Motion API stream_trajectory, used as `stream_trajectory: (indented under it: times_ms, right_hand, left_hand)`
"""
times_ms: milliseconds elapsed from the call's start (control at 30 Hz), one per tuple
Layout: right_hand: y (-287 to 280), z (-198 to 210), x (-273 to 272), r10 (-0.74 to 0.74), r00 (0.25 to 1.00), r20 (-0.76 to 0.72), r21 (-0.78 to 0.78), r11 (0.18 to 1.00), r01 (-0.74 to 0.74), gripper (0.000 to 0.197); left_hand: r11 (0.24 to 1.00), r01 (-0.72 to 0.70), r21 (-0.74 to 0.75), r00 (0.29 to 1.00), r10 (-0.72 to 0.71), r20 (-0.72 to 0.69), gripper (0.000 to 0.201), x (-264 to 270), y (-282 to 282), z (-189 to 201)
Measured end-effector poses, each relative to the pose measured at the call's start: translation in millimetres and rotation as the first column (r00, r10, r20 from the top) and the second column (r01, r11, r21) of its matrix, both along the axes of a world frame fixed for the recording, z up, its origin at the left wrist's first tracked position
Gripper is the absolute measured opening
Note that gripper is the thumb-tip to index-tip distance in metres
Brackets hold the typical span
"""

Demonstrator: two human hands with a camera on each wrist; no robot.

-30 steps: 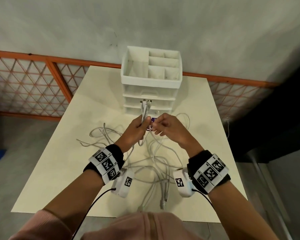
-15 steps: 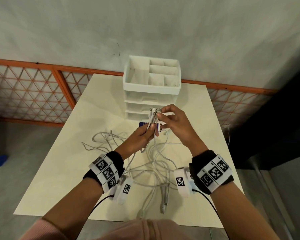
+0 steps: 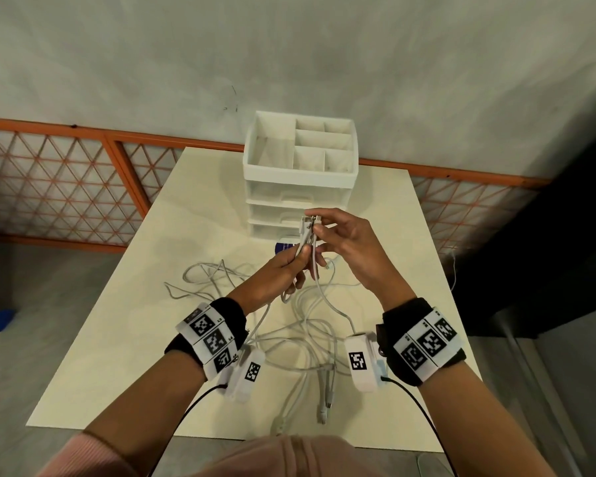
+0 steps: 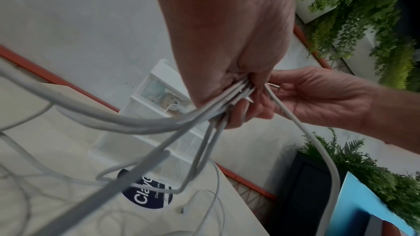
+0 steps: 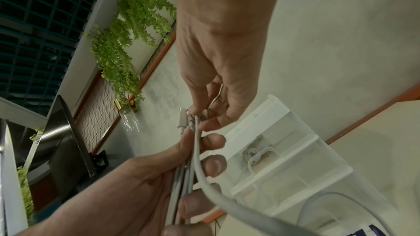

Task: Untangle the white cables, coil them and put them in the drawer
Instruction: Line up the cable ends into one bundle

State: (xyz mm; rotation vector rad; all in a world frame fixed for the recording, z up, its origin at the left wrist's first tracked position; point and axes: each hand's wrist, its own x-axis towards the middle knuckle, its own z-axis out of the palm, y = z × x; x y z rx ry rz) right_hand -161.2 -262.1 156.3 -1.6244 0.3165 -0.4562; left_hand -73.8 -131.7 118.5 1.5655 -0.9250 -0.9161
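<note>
A: Where were the white cables [image 3: 310, 325]?

B: Tangled on the cream table [image 3: 124, 304], near the white drawer unit [image 3: 300, 187] at its far edge. Several ends rose in a bunch above it.

A: And the hands?

B: The left hand [image 3: 276, 273] had its grip curled around that bunch. The right hand [image 3: 344, 242] pinched the connector tips [image 5: 184, 121] at the top.

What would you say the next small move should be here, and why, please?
Probably the right hand should pull one plug end up and out of the bundle. The left hand grips several white cables together with their plug ends lined up, the right fingertips already pinch at those tips, and the rest lies tangled on the table. The drawer unit looks shut.
</note>
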Motion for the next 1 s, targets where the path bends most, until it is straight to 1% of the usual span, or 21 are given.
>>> stream_trajectory:
  times_ms: [133,267,433,500,533,600,667,767,900,967,1000]
  right_hand:
    - [-2,3,1,0.007,1.000,-0.013,0.015,1.000,-0.007,0.029]
    - [-6,2,3,0.002,0.999,-0.034,0.022,1.000,-0.001,0.031]
    - [-3,1,7,-0.031,0.999,-0.016,-0.006,0.999,0.031,0.029]
    - [-2,2,8,-0.033,0.999,0.001,-0.008,0.999,0.033,0.031]
    - [-1,2,8,-0.030,1.000,0.009,-0.019,0.999,0.030,0.031]
    - [0,1,10,-0.039,0.999,0.006,-0.106,0.994,0.040,0.028]
    - [-1,1,13,-0.069,0.998,0.004,-0.172,0.983,0.068,0.020]
    - [-4,3,16,-0.094,0.995,0.008,-0.148,0.984,0.095,0.012]
    - [-9,7,12,-0.049,0.998,-0.031,-0.109,0.993,0.045,0.012]
    - [-11,8,12,-0.061,0.997,-0.040,-0.090,0.994,0.057,0.014]
    - [-12,9,13,-0.072,0.997,-0.036,-0.107,0.992,0.068,0.014]
  left_hand:
    - [1.000,-0.007,-0.022,1.000,0.007,0.001,0.041,1,-2,1]
    - [1.000,-0.010,-0.016,1.000,0.010,-0.018,0.042,-1,-6,3]
    - [0.997,-0.033,-0.069,0.987,0.022,-0.159,0.039,-5,-12,7]
    - [0.996,-0.047,-0.081,0.982,0.032,-0.185,0.038,-4,-13,7]
    - [0.995,-0.055,-0.078,0.982,0.040,-0.185,0.037,-3,-14,6]
    - [0.996,-0.054,-0.069,0.984,0.041,-0.175,0.036,-2,-15,5]
    - [0.997,-0.039,-0.060,0.989,0.030,-0.148,0.035,-2,-16,6]
    - [0.996,-0.058,-0.067,0.993,0.051,-0.103,0.032,-2,-17,2]
    - [0.996,-0.041,-0.078,0.986,0.028,-0.166,0.024,0,-16,2]
    - [0.998,-0.015,-0.055,0.992,0.008,-0.125,0.025,-1,-17,4]
    - [0.999,-0.009,-0.041,0.996,0.005,-0.091,0.027,-2,-18,4]
